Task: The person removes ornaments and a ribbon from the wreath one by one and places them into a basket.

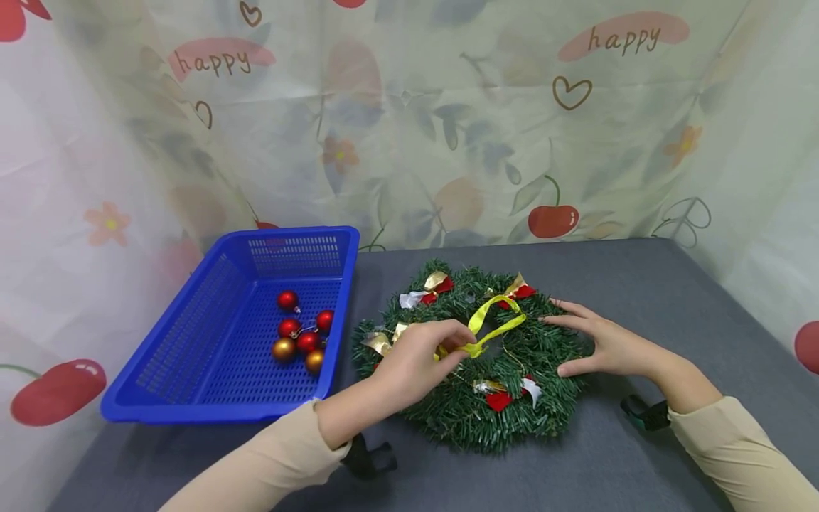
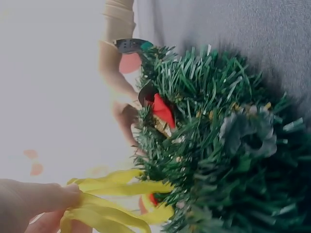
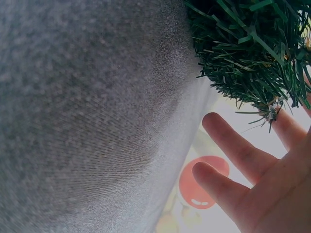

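A green tinsel wreath (image 1: 473, 419) with red, gold and white bows lies on the grey table. Over its middle, my left hand (image 1: 419, 359) pinches a yellow ribbon (image 1: 512, 323) between thumb and fingers. The ribbon (image 2: 112, 201) stands out in loops from the wreath (image 2: 209, 160) in the left wrist view. At the wreath's right edge is my right hand (image 1: 608, 345), its fingers spread and its fingertips at the tinsel. In the right wrist view the fingers (image 3: 243, 150) are apart beside the wreath (image 3: 252, 53); whether each one touches cannot be told.
Left of the wreath stands a blue plastic basket (image 1: 237, 412). Several red baubles (image 1: 288, 300) and gold baubles (image 1: 284, 349) lie in its right part. The grey table (image 1: 614, 270) ends at a printed curtain (image 1: 409, 142) behind and at both sides.
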`<state>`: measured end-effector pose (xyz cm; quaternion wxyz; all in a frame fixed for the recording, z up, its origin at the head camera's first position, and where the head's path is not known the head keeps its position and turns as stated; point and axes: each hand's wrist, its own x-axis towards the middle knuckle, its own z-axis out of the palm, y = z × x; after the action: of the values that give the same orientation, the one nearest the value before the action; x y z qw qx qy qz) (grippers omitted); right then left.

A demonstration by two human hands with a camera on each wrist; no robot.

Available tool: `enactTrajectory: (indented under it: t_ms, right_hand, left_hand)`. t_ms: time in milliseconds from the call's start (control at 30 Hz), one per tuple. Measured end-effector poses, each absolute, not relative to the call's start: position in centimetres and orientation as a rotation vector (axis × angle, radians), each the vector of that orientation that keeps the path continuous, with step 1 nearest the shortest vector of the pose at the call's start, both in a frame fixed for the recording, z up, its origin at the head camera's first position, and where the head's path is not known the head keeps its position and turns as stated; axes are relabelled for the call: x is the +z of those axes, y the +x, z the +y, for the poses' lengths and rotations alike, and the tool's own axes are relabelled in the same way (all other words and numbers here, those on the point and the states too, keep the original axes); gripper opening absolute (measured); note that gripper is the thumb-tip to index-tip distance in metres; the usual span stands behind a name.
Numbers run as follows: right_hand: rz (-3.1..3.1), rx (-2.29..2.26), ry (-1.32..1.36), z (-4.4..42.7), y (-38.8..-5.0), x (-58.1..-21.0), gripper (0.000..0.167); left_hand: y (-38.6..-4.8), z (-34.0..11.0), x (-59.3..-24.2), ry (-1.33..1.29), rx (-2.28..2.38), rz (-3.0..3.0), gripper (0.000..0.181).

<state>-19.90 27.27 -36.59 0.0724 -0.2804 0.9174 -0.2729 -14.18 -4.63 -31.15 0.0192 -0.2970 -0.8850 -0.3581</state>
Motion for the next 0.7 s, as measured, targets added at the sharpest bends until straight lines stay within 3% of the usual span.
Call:
enactTrajectory:
  t_ms: [700]
  right_hand:
    - [2.764, -0.828, -0.834, 27.1, -20.0, -36.9, 0.074]
  left_hand:
    - [-14.6, -6.9, -28.0, -0.908, -1.112, -2.605, 0.017]
